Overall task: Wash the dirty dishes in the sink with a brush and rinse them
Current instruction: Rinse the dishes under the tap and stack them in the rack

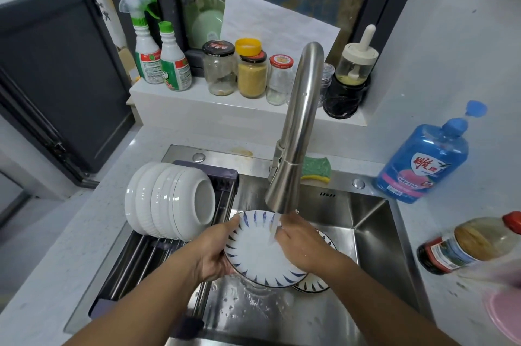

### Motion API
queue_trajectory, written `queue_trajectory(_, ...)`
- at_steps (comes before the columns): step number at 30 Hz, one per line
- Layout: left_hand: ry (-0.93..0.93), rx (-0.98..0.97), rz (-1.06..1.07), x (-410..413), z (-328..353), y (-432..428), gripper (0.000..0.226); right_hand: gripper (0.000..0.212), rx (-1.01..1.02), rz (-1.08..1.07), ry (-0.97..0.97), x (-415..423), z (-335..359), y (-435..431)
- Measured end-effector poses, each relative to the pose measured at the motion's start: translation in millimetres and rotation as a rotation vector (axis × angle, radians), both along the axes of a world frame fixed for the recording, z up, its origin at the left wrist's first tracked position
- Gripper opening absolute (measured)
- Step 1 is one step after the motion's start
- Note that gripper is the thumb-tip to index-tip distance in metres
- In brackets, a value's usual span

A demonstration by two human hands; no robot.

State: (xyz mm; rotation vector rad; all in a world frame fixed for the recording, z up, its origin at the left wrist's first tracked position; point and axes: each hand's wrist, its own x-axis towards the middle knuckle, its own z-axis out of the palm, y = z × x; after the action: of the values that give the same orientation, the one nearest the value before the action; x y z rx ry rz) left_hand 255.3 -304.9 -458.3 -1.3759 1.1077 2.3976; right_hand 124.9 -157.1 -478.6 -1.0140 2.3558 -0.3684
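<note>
A white plate with blue dashes round its rim (253, 255) is held tilted over the steel sink (372, 221), under water running from the faucet (296, 131). My left hand (214, 255) grips the plate's left edge. My right hand (301, 244) lies flat on the plate's right side, in the stream, with no brush visible in it. A second plate of the same pattern (313, 286) lies in the sink below, mostly hidden. Several white bowls (169, 202) rest on their sides on the rack (132, 264) across the sink's left part.
A green and yellow sponge (315, 169) lies behind the faucet. A blue dish soap bottle (423, 159) and a sauce bottle (465, 244) stand on the counter at the right. Jars (251, 72) and spray bottles (146, 44) line the window ledge.
</note>
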Motion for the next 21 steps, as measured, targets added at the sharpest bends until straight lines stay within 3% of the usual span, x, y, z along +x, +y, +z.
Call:
queue_trajectory(5,0.054,0.053,0.059,-11.0,5.5,12.2,0.066,0.051,0.179,0.263,0.051,35.6,32.2,-34.1)
queue_trajectory(9,0.047,0.034,0.11,-9.0,1.4,3.0,0.068,0.056,0.045,0.31,-0.124,51.9,30.6,-29.6)
queue_trajectory(12,0.04,0.079,0.13,-2.8,-1.4,-9.4,0.068,0.077,-0.061,0.379,-0.053,49.2,25.8,5.4)
queue_trajectory(14,0.012,0.11,0.134,1.0,-2.6,-15.2,0.065,0.073,-0.169,0.352,0.003,40.9,20.6,27.1)
queue_trajectory(16,0.003,0.159,0.115,4.3,-4.4,-19.4,0.062,0.042,-0.349,0.267,0.022,30.5,12.9,38.4)
queue_trajectory(19,0.041,0.233,0.07,10.1,-5.3,-24.3,0.075,0.014,-0.554,-0.1,-0.321,25.7,28.1,30.0)
queue_trajectory(21,0.076,0.08,-0.047,14.5,-7.1,-27.1,0.081,0.016,-0.635,-0.287,-0.536,18.9,39.4,20.0)
